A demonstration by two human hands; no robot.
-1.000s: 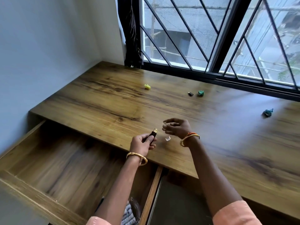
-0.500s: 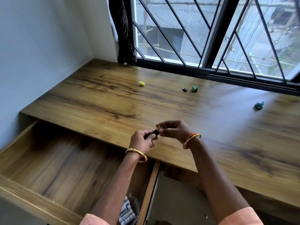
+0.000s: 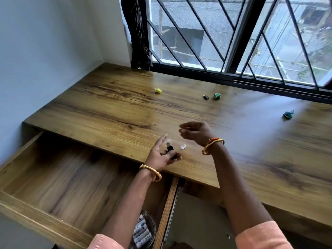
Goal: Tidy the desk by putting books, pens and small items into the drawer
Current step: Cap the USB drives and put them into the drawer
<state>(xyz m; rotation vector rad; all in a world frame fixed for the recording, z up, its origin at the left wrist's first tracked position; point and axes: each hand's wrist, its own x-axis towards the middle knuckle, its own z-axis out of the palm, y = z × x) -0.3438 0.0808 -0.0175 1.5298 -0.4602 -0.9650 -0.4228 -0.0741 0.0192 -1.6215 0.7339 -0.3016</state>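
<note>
Drawer (image 3: 59, 178) open — only a battery bag (image 3: 143, 229) at its right corner.
</note>
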